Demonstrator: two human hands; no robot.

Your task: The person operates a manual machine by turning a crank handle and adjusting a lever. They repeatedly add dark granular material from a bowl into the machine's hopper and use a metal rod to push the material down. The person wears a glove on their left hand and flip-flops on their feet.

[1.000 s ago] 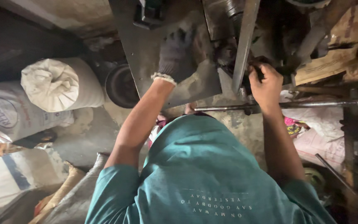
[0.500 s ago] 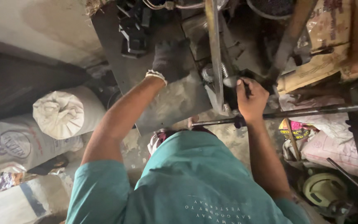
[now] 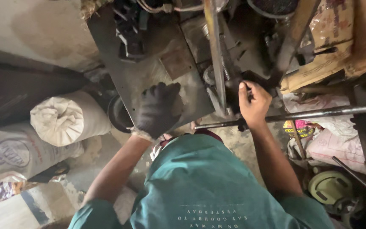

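The gloved left hand (image 3: 157, 109) is pressing flat, fingers spread, on the steel plate (image 3: 149, 72); it looks heavy and rigid. The bare right hand (image 3: 254, 104) is curling around a dark fitting (image 3: 255, 80), above the rod (image 3: 318, 113).

Grimy flat metal plate (image 3: 149, 63), tilted, dark part (image 3: 250, 78) beside upright bar, perhaps a handle
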